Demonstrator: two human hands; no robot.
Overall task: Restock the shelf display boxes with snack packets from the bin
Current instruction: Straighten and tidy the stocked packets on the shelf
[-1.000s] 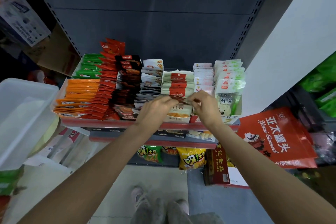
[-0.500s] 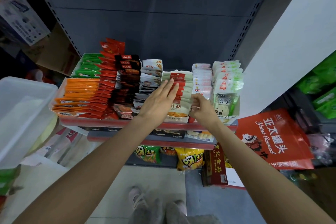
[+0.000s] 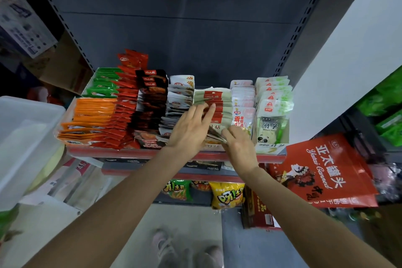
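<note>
Rows of snack packets stand in display boxes on the red-edged shelf (image 3: 121,153). My left hand (image 3: 191,128) lies flat with straight fingers on the row of pale green packets with red labels (image 3: 214,98), pressing them back. My right hand (image 3: 238,140) grips the front packets of that same row (image 3: 214,137) at their lower right edge, its fingers curled round them. The white plastic bin (image 3: 26,135) stands at the left, beside the shelf.
Orange (image 3: 93,111), red (image 3: 125,115), black (image 3: 150,106) and white packet rows fill the shelf to the left, white and green ones (image 3: 274,102) to the right. A red bag (image 3: 326,169) hangs at the right. Crisp bags (image 3: 227,194) sit on the lower shelf.
My left hand let go of the packet both hands held, opened flat and moved up onto the green-and-red row. My right hand pushed the packets into the front of that row.
</note>
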